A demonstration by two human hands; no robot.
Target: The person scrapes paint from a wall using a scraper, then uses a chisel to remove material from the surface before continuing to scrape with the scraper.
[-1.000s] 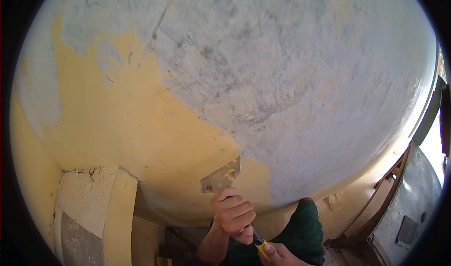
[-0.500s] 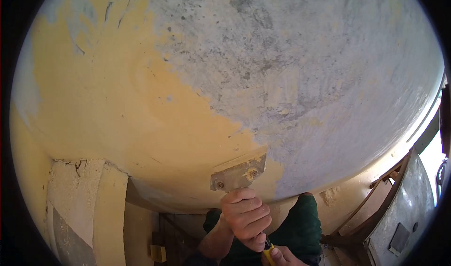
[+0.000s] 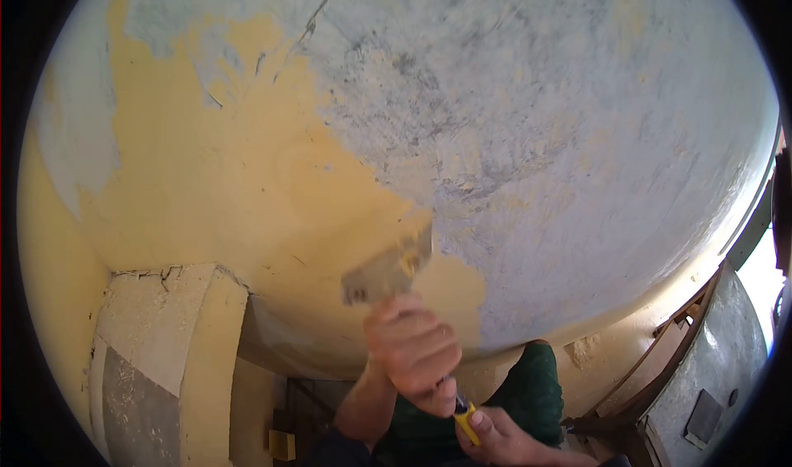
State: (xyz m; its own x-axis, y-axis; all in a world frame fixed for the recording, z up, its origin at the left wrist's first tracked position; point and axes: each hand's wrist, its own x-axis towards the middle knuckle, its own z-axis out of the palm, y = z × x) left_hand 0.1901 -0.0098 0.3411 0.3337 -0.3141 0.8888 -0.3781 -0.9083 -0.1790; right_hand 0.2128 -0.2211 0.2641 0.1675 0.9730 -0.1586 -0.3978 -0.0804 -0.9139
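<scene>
A wide scraper [image 3: 386, 271] with a flat grey metal blade lies against the wall, its upper edge on yellow paint. Crumbs of yellow paint sit on the blade near its right end. My left hand [image 3: 412, 343] is wrapped round the tool just below the blade. Lower down, my right hand [image 3: 499, 436] closes on the yellow-and-black handle [image 3: 466, 422], which appears to belong to the same scraper. The blade is somewhat blurred. Around it, the yellow paint [image 3: 247, 178] meets bare grey-lilac wall [image 3: 561, 195].
A boxy ledge [image 3: 157, 302] juts out at the lower left. My knee in green trousers [image 3: 528, 393] is close under the wall. A grey round-edged tabletop [image 3: 718, 368] with a dark flat rectangular piece [image 3: 703, 417] stands at the lower right.
The scraper and both hands have moved up the wall, with the blade also shifting left. The camera view has shifted, so the wall and ledge appear farther right.
</scene>
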